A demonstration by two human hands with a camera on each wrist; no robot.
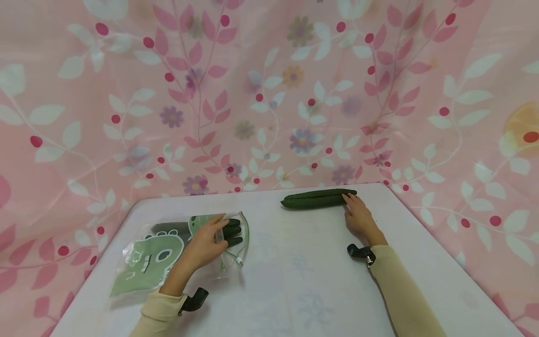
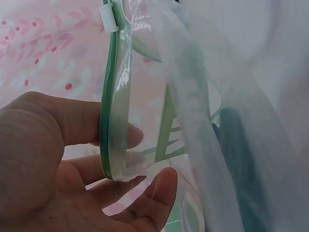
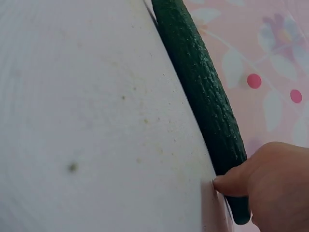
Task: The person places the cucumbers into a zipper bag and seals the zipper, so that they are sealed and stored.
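Observation:
A clear bag with a green cartoon print [image 1: 145,264] lies at the left of the table, several dark green cucumbers [image 1: 233,230] showing at its zip-edged mouth. My left hand [image 1: 202,245] is at that mouth; in the left wrist view, fingers of the hand [image 2: 82,159] curl round the green zip edge [image 2: 107,121], a fingertip visible through the film. At the back right, what look like two cucumbers [image 1: 313,200] lie side by side. My right hand [image 1: 360,217] grips their right end; the right wrist view shows the hand [image 3: 280,186] pinching one cucumber [image 3: 203,87] near its tip.
The white table [image 1: 286,281] stretches between the bag and the cucumbers. A pink floral cloth [image 1: 269,93] hangs behind it and down both sides. Dark wrist cameras sit at the left wrist [image 1: 195,299] and the right wrist [image 1: 360,252].

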